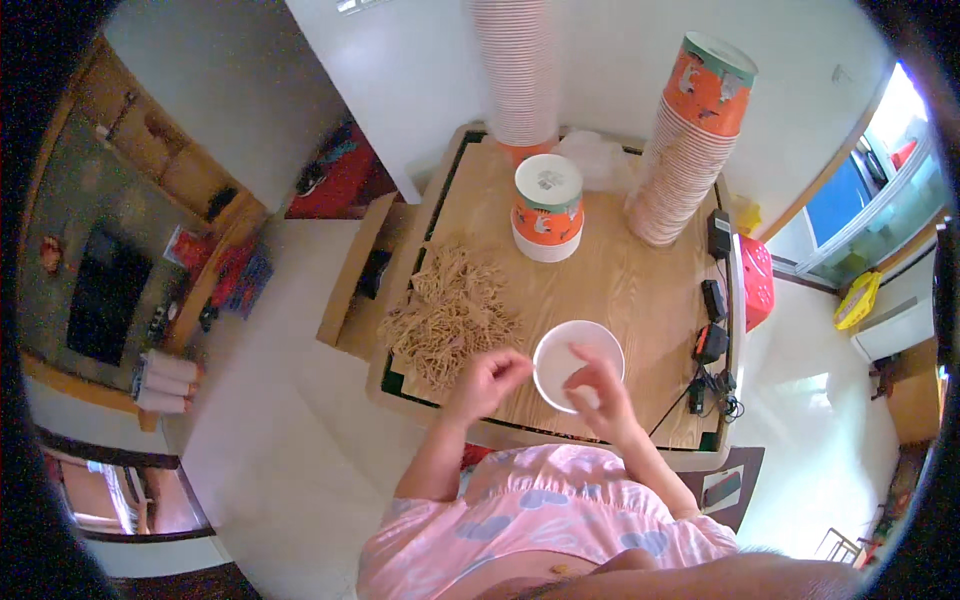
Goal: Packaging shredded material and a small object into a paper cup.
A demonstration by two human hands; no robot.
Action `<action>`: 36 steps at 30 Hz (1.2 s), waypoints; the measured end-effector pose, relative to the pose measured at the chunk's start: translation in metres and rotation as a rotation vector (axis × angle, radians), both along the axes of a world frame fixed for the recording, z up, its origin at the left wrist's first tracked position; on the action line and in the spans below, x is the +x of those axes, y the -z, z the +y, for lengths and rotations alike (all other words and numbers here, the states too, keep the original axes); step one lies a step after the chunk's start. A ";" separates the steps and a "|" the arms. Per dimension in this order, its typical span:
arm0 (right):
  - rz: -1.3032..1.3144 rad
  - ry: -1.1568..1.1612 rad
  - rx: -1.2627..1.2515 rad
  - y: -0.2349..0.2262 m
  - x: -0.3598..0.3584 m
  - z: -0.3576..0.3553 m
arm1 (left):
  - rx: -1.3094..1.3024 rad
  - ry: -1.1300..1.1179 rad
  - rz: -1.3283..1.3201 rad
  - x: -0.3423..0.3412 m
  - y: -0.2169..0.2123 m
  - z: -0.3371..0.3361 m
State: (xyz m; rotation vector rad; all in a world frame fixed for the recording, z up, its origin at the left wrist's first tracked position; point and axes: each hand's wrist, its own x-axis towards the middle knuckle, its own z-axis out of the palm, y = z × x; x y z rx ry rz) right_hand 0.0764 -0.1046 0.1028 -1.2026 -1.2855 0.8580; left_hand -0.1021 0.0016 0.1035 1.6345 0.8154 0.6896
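White bowl (pixel 556 350), one, mouth up on table (pixel 645 300), dial centre: heaped brown strands (pixel 450 315) at ten o'clock, inverted orange tub (pixel 546 224) at twelve, tall tub stack (pixel 685 150) at one, adapter (pixel 710 345) at three. Left hand (pixel 490 380), by the rim at nine: fingers drawn into a pinch, any hold too small to tell. Right hand (pixel 604 392), over the bowl's four-to-five side: thumb and forefinger apart, any hold likewise unclear.

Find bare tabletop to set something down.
Widest: wood between white bowl, orange cup, leaning stack and adapters. Smaller: between brown stringy pile, cup and bowl. Crowded: back, with another stack; right edge, with cables; at the bowl, left hand beside it, right hand over it.
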 end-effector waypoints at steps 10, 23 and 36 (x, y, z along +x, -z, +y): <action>0.161 -0.343 -0.448 0.016 -0.013 -0.026 | -0.667 -0.011 -0.725 -0.028 -0.006 -0.018; 0.073 -0.006 -0.371 0.000 0.037 -0.036 | -0.505 -0.341 -0.850 -0.065 0.010 0.015; -0.467 -0.029 -0.176 0.002 0.009 -0.017 | 0.050 0.398 -0.013 0.041 0.025 -0.045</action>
